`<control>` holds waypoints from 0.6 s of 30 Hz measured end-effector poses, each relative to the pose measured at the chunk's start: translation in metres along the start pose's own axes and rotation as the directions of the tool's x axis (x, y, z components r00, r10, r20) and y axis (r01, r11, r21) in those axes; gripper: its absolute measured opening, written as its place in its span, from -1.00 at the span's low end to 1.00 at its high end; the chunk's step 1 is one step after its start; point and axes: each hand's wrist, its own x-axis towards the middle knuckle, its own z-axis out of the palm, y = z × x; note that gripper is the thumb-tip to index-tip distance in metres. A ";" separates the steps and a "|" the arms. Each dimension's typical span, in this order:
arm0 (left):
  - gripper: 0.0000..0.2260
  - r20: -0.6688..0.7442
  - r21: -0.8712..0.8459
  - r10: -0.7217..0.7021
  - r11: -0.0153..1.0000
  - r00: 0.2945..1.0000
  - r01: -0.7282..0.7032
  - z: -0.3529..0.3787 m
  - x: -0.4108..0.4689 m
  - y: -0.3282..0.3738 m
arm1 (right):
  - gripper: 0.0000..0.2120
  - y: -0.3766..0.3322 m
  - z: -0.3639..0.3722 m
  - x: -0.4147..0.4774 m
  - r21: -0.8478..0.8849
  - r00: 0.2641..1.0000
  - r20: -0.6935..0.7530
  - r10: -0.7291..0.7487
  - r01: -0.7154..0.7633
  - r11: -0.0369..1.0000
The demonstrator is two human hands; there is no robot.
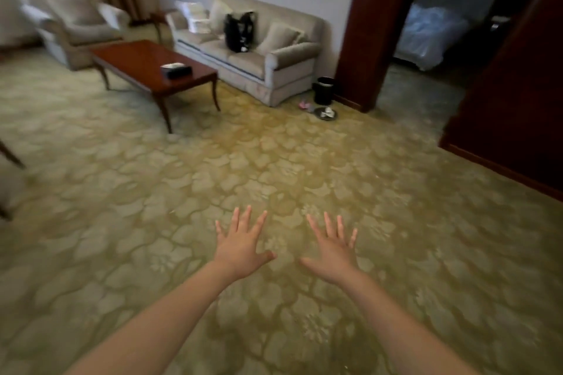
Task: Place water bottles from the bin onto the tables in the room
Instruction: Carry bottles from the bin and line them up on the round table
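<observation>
My left hand (pixel 242 245) and my right hand (pixel 333 248) are stretched out in front of me over the patterned carpet, palms down, fingers spread, holding nothing. A dark wooden coffee table (pixel 134 65) stands at the far left with a black tissue box (pixel 176 69) on its near end. A smaller wooden side table (pixel 161 16) sits in the corner between armchair and sofa. No water bottles and no bin of bottles appear in view.
A beige sofa (pixel 274 65) with a black bag (pixel 239 30) lines the back wall; an armchair (pixel 73 24) stands at the far left. A black waste bucket (pixel 323 90) sits beside a dark wood pillar (pixel 371 39). A doorway at right shows a bed (pixel 429 33).
</observation>
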 end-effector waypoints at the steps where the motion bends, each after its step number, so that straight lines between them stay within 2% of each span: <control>1: -0.15 -0.011 -0.009 -0.044 0.999 0.999 0.043 -0.005 0.000 -0.020 | -0.05 -0.020 0.001 0.014 -0.014 0.999 0.014 -0.039 0.039 0.999; 9: -0.15 -0.025 -0.112 -0.378 0.921 0.925 0.374 -0.018 -0.008 -0.153 | -0.06 -0.162 0.019 0.109 -0.077 0.928 0.151 -0.341 0.354 0.932; 18: -0.16 -0.045 -0.224 -0.637 0.757 0.770 0.613 -0.055 0.039 -0.284 | -0.08 -0.319 0.033 0.237 -0.069 0.759 0.248 -0.602 0.633 0.771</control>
